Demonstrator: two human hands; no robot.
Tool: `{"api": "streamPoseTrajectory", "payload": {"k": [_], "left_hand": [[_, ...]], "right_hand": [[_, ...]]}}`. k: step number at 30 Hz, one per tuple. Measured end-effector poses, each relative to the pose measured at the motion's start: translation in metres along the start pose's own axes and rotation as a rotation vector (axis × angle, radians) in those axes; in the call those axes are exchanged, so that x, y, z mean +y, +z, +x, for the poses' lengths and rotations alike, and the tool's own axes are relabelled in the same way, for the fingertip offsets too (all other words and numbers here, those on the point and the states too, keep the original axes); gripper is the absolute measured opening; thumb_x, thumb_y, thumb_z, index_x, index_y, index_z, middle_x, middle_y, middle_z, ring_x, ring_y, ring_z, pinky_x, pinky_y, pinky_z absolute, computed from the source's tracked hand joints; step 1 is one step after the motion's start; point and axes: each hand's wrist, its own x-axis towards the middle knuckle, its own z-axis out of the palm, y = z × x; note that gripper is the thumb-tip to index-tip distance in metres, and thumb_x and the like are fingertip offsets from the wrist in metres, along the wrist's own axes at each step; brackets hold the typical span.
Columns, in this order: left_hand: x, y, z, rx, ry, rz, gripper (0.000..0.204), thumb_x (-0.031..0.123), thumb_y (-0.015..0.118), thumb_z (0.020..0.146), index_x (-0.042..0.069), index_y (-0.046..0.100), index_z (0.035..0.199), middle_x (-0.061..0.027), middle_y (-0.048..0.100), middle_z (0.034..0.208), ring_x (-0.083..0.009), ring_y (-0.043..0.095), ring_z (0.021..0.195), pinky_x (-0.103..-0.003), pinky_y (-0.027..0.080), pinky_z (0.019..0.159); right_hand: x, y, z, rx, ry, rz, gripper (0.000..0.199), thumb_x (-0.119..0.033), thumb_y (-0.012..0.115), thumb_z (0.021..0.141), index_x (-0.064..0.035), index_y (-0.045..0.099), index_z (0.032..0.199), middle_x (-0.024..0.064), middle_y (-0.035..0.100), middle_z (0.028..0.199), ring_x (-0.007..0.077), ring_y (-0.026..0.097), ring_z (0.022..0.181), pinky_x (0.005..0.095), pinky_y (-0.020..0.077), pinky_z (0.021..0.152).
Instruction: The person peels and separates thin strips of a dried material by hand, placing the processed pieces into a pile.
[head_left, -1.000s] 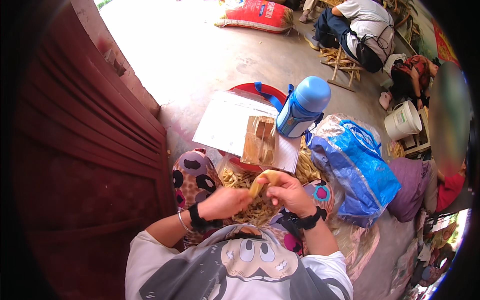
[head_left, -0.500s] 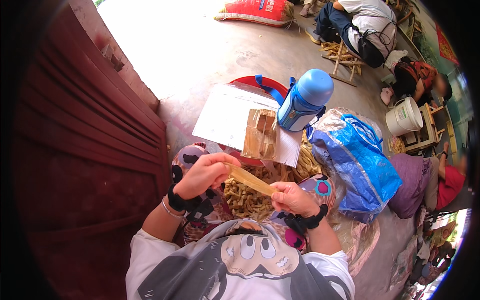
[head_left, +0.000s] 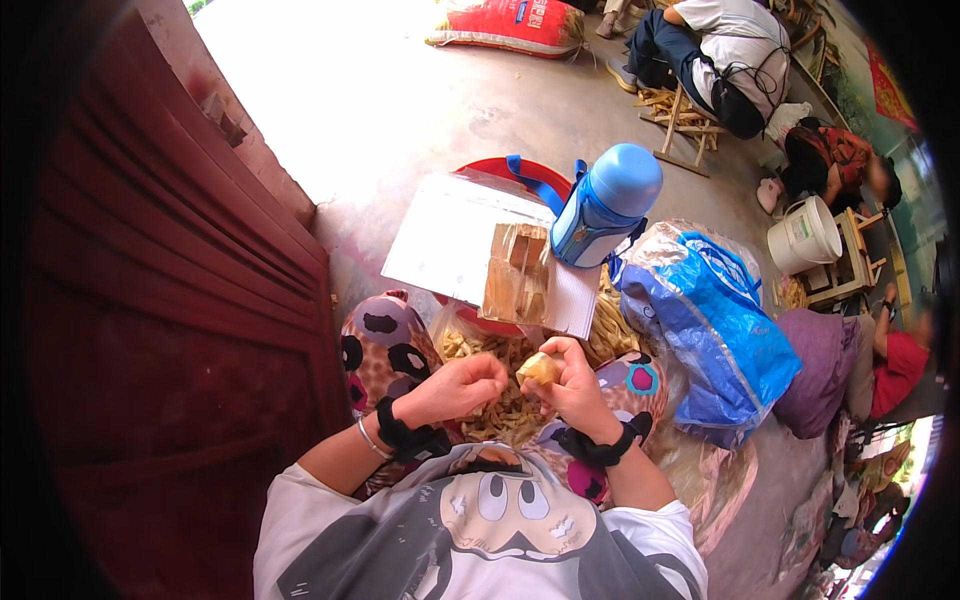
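Head view shows two bare hands raised over the lap, with one folded, pale yellow strip (head_left: 540, 370) between thumb and fingers of the right hand (head_left: 576, 388). The left hand (head_left: 462, 386) has its fingers curled in and their tips drawn together, just beside the strip but apart from it; whether they pinch anything cannot be told. Both forearms angle inward from the lower edge, elbows out, wrists level with each other. Two black wristbands are worn, one per wrist, plus one pale bracelet (head_left: 374, 438) on the left.

Below the hands, between two patterned knees, lies one heap of yellowish strips (head_left: 515, 415), too many to count. Beyond it stands one red basin (head_left: 490, 166) bearing white sheets (head_left: 450, 232), one brown block bundle (head_left: 515, 272) and one blue bottle (head_left: 615, 200), tilted. To the right sits one blue bag (head_left: 728, 330); farther off are one white bucket (head_left: 805, 238), one red sack (head_left: 510, 28) and at least three other people.
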Motion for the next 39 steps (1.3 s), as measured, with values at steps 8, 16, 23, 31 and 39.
{"api": "streamPoseTrajectory", "payload": {"k": [8,16,23,31,39], "left_hand": [[0.004,0.011,0.013,0.127,0.092,0.206,0.023,0.012,0.050,0.091,0.002,0.054,0.112,-0.0002,0.058,0.078,-0.0063,0.055,0.069,-0.022,0.045,0.060],[0.017,0.020,0.011,0.130,0.603,0.762,0.020,0.008,0.057,0.080,0.001,0.049,0.097,-0.0173,0.054,0.107,-0.0342,0.059,0.087,-0.036,0.049,0.070],[-0.008,0.018,0.021,0.257,0.351,0.733,0.018,0.016,0.055,0.084,0.001,0.050,0.093,-0.0212,0.058,0.082,-0.0397,0.057,0.079,-0.043,0.046,0.067],[-0.017,0.028,0.019,0.389,0.382,0.736,0.020,0.011,0.055,0.083,0.002,0.044,0.096,-0.0217,0.056,0.081,-0.0404,0.057,0.079,-0.043,0.046,0.066],[0.008,0.014,0.014,0.440,0.453,0.639,0.017,0.007,0.065,0.076,0.003,0.053,0.086,-0.0131,0.057,0.075,-0.0293,0.059,0.068,-0.034,0.046,0.059]], "right_hand": [[0.002,-0.003,-0.002,0.001,0.215,0.194,0.022,-0.021,0.052,0.095,-0.0044,0.058,0.108,0.0014,0.056,0.066,0.0046,0.049,0.048,0.0170,0.0400,0.040],[0.021,-0.006,0.000,-0.220,0.351,0.632,0.034,-0.031,0.061,0.089,-0.0118,0.046,0.113,-0.0011,0.055,0.074,0.0056,0.045,0.048,0.0170,0.0333,0.038],[0.015,0.004,-0.001,-0.027,0.179,0.016,0.034,-0.011,0.062,0.083,-0.0045,0.048,0.114,0.0023,0.059,0.077,0.0068,0.053,0.058,0.0174,0.0406,0.048],[0.025,0.013,0.002,0.180,-0.188,-0.571,0.022,-0.007,0.053,0.080,-0.0012,0.059,0.099,0.0124,0.063,0.096,0.0236,0.063,0.080,0.0314,0.0494,0.071],[0.008,-0.022,0.003,-0.330,0.371,0.540,0.036,-0.004,0.052,0.088,0.0030,0.051,0.123,0.0084,0.061,0.101,0.0128,0.063,0.077,0.0199,0.0517,0.055]]}}
